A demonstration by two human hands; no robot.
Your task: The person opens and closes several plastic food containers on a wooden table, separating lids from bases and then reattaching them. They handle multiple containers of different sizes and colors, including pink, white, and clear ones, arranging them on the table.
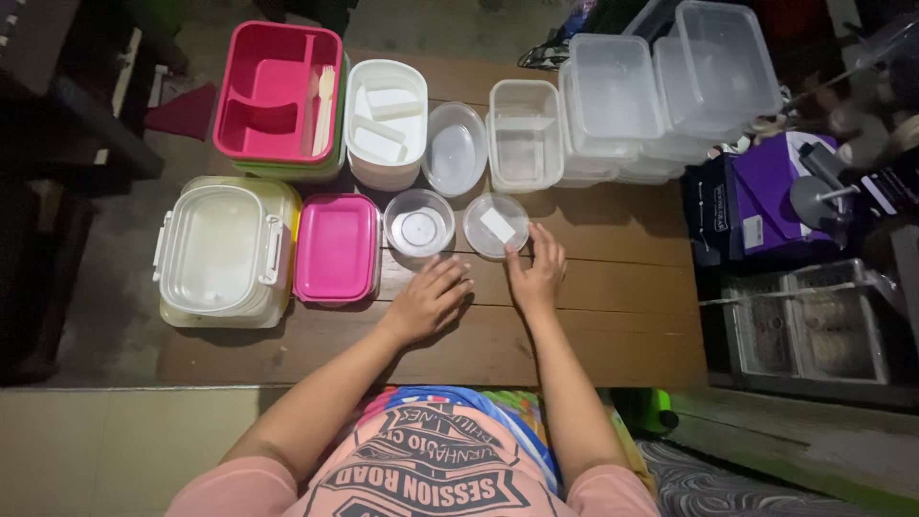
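Note:
My left hand (pixel 427 299) rests flat on the wooden table (pixel 613 316), fingers spread, just below a small round clear container (pixel 418 223). My right hand (pixel 536 273) lies beside it, fingertips touching the rim of a round clear lid (pixel 496 226) with a white label. Neither hand holds anything. A pink rectangular lid (pixel 336 248) lies left of the round container.
A clear box with a latching lid (pixel 224 251) is at the left. Along the back stand a pink divided tray (pixel 276 92), a white divided tray (pixel 386 123), an oval lid (pixel 455 148), a clear tub (pixel 525 134) and stacked clear tubs (pixel 670 86). A purple box (pixel 761 196) sits right.

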